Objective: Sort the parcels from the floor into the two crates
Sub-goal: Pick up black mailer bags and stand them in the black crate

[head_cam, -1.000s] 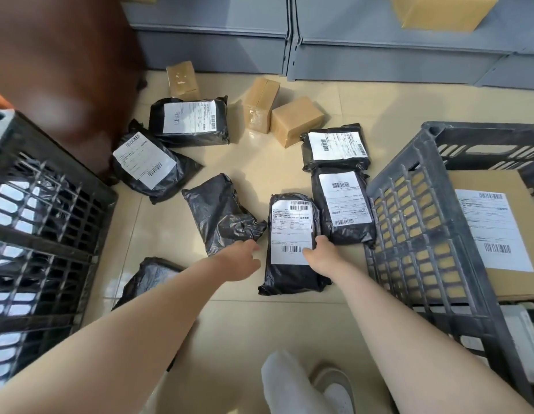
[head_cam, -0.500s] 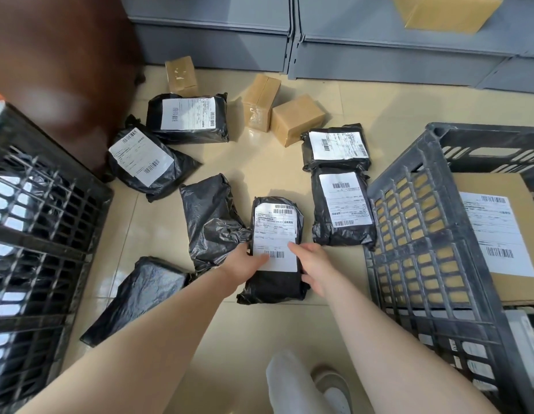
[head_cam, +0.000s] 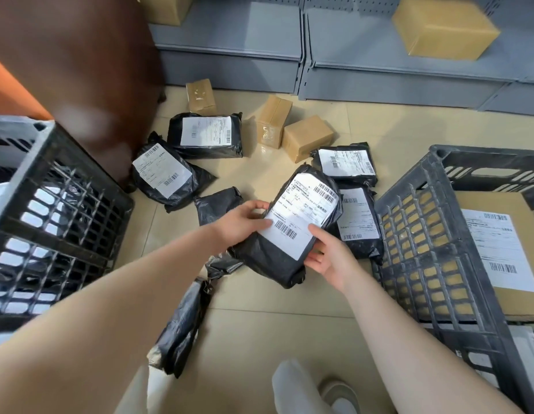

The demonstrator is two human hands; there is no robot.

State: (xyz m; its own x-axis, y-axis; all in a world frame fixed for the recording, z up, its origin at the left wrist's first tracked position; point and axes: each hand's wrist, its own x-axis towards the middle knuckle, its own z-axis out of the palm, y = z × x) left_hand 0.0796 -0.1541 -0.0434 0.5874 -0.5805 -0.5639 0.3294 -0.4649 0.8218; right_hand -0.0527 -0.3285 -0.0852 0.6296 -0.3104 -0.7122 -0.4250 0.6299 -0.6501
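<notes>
A black bag parcel (head_cam: 271, 255) with a white label is lifted off the floor and tilted, label up. My left hand (head_cam: 239, 222) grips its left edge and my right hand (head_cam: 331, 258) grips its lower right edge. Several more black bag parcels lie on the tiles: two labelled ones (head_cam: 206, 134) (head_cam: 161, 174) at the back left, two (head_cam: 346, 161) (head_cam: 360, 222) to the right of the held one, and unlabelled ones (head_cam: 218, 201) (head_cam: 182, 327) nearer me. The left crate (head_cam: 50, 186) and the right crate (head_cam: 427, 234) flank me.
Three small brown boxes (head_cam: 201, 97) (head_cam: 273, 121) (head_cam: 307, 137) sit on the floor by grey shelving (head_cam: 364, 82). A large labelled cardboard box (head_cam: 504, 249) lies in the right crate. A brown cabinet (head_cam: 80, 55) stands behind the left crate. My white sock and shoe (head_cam: 304, 389) are at the bottom.
Both hands closed on the labelled black parcel and raised it from the floor, turning it clockwise. The view tipped upward, showing more of the shelving.
</notes>
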